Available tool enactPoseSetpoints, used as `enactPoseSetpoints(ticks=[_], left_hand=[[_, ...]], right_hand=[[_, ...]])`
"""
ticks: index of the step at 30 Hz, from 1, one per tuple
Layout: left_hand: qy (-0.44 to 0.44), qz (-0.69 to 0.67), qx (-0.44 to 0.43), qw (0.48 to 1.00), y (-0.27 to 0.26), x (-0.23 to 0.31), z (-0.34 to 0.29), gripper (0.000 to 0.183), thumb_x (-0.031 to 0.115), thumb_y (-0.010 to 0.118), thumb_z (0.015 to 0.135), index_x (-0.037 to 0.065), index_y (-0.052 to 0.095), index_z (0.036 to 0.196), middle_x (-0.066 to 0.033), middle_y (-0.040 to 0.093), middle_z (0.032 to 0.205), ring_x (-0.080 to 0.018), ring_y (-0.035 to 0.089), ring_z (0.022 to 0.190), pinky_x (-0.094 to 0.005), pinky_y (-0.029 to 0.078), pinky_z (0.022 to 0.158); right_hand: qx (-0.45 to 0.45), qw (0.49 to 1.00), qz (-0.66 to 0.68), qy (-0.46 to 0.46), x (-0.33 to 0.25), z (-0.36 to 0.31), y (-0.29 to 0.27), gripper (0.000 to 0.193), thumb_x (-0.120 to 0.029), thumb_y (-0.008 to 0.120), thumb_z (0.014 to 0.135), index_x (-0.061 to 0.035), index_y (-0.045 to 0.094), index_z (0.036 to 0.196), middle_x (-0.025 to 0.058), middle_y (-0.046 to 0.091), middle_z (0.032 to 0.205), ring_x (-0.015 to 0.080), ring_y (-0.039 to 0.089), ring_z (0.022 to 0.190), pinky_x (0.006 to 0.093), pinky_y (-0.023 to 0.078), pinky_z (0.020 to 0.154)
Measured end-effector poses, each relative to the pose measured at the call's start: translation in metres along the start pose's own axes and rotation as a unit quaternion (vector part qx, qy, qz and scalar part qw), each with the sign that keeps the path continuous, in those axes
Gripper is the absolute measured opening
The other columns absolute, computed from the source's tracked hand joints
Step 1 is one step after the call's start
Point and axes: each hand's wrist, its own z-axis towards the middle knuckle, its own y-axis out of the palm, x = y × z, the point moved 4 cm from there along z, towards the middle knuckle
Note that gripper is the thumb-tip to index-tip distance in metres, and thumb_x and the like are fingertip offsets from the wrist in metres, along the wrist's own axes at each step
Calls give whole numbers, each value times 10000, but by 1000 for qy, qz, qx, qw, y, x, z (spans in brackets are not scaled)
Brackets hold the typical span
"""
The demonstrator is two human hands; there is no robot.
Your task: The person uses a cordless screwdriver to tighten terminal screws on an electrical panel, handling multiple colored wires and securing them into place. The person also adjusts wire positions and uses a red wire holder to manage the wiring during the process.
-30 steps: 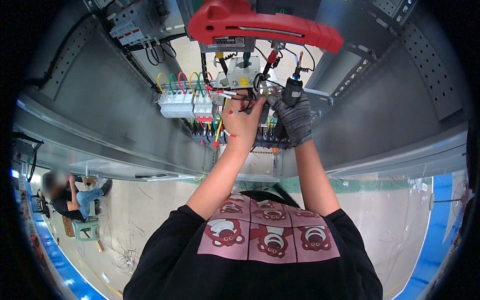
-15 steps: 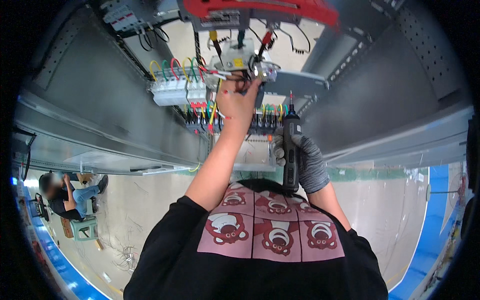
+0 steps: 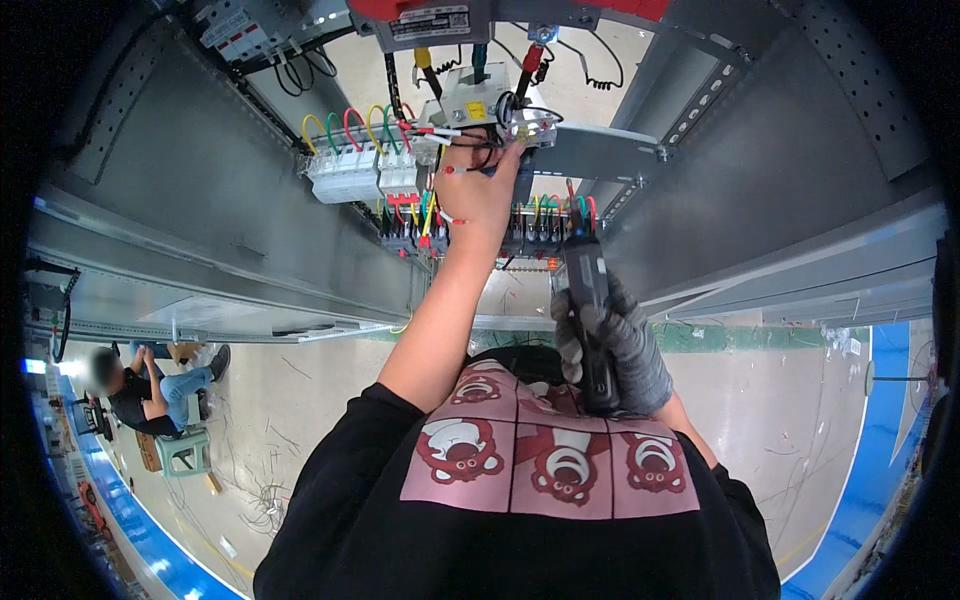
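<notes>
My bare left hand (image 3: 475, 195) reaches up into the metal cabinet and is closed around a part just below a grey-white electrical component (image 3: 476, 102). Its thumb lies against the lower edge of a clear plastic piece (image 3: 532, 128); the other fingers are partly hidden among thin black and white wires (image 3: 447, 137). In a grey knitted glove, my right hand (image 3: 622, 345) grips a black electric screwdriver (image 3: 590, 290). The screwdriver's tip points up, in front of the right end of a row of black terminals (image 3: 530, 232).
White circuit breakers (image 3: 345, 175) with coloured wire loops sit left of my left hand. A red and grey device (image 3: 440, 25) hangs above. Grey cabinet walls (image 3: 780, 190) flank both arms. Away to the left, a person (image 3: 150, 390) sits by a green stool (image 3: 185, 450).
The screwdriver and my right hand have come slightly down, and the tool now leans with its tip toward the left. My left hand stays at the same component. The view has shifted slightly.
</notes>
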Motion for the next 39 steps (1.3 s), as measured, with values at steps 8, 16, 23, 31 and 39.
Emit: enactPoseSetpoints(ticks=[8, 16, 23, 31, 39], left_hand=[[44, 35, 16, 998, 2, -1, 0, 348, 129, 876, 690, -25, 669, 923, -94, 711, 777, -128, 660, 670, -261, 532, 633], [38, 14, 9, 999, 0, 1, 0, 322, 100, 864, 706, -32, 660, 918, -82, 700, 761, -120, 647, 657, -255, 526, 630], [32, -4, 14, 999, 3, -6, -3, 327, 80, 859, 712, -33, 648, 935, -75, 696, 803, -112, 648, 693, -249, 526, 653], [-2, -41, -15, 999, 4, -9, -2, 314, 43, 836, 740, -40, 636, 968, -75, 698, 848, -99, 641, 759, -236, 519, 717], [3, -82, 12, 997, 5, -6, -1, 205, 144, 807, 748, 20, 701, 870, -104, 692, 733, -211, 640, 621, -311, 492, 606]], right_hand=[[-36, 999, -13, 17, -4, 49, -8, 417, -103, 634, 902, -67, 456, 1278, 87, 622, 927, 154, 610, 598, 280, 521, 461], [-37, 999, -34, 18, -7, 58, -15, 367, -131, 655, 876, -27, 529, 1205, 85, 622, 935, 143, 611, 628, 261, 514, 447], [-33, 999, -21, 31, -8, 56, -13, 381, -106, 634, 891, -58, 505, 1247, 79, 631, 930, 145, 617, 622, 269, 519, 466], [-38, 998, 19, 37, -19, 55, -1, 391, -114, 649, 874, -32, 523, 1236, 92, 613, 1006, 120, 589, 632, 231, 501, 442], [-72, 992, 95, 51, -26, 56, 5, 282, -123, 653, 888, -33, 576, 1144, 56, 617, 880, 132, 564, 614, 249, 493, 470]])
